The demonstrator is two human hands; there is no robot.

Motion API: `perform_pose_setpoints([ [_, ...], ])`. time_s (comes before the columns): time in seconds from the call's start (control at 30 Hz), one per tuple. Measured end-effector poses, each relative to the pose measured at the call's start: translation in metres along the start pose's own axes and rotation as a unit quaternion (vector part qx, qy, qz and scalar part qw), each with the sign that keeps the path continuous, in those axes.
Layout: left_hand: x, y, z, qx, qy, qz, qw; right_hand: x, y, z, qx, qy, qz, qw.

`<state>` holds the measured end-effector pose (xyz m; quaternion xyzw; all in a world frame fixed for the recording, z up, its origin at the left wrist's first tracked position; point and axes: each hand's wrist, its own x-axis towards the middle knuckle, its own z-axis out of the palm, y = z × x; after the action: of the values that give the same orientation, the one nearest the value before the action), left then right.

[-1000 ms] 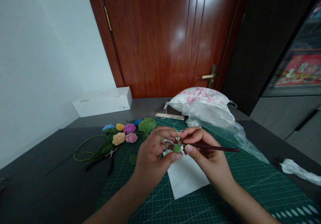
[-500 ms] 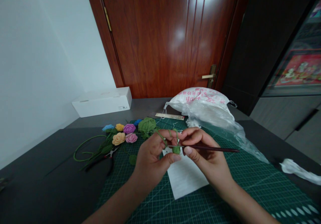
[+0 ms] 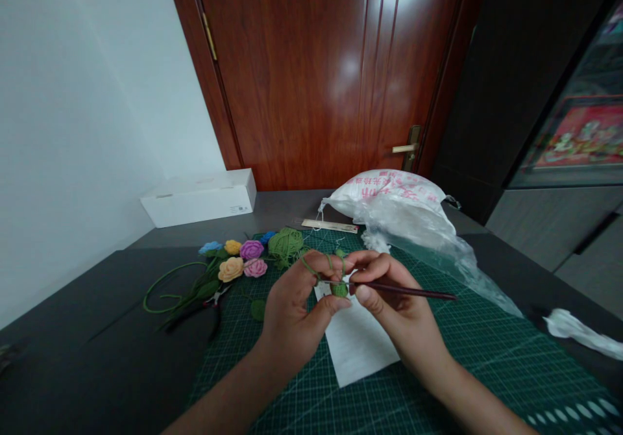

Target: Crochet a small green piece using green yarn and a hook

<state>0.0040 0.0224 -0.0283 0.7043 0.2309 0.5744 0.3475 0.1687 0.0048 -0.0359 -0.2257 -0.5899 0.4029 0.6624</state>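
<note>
Between the fingers and thumb of my left hand [image 3: 296, 302] is a small green crocheted piece [image 3: 339, 289], with green yarn looped over the forefinger. My right hand [image 3: 389, 292] is closed around a crochet hook [image 3: 413, 291] with a dark handle pointing right. The hook's thin metal end reaches left to the top of the crocheted piece; whether it is through a stitch I cannot tell. Behind my left hand lies a ball of green yarn [image 3: 286, 243]. A white sheet of paper [image 3: 360, 347] is under both hands.
Left of the mat are crocheted flowers [image 3: 231, 268] with green stems and pliers [image 3: 215, 302]. A green cutting mat [image 3: 467, 370] covers the middle of the table. Behind stand a white box [image 3: 199, 198] and a plastic bag of white stuffing [image 3: 399, 195]. White crumpled material [image 3: 581, 332] lies far right.
My right hand and the crochet hook have shifted slightly left, and the handle slopes down a little more. The crocheted piece has tilted slightly in my left hand.
</note>
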Motion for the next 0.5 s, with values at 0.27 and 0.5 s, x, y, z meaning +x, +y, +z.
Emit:
perform_pose_setpoints([
  [0.27,0.0032,0.0028,-0.0017,0.072,0.01,0.046,0.996,0.0032,-0.0002,-0.001,0.012,-0.009,-0.007,1.0],
  [0.5,0.0028,0.0043,-0.0012,0.058,0.006,0.023,0.998,0.0034,-0.0026,-0.002,-0.011,-0.016,-0.016,1.0],
])
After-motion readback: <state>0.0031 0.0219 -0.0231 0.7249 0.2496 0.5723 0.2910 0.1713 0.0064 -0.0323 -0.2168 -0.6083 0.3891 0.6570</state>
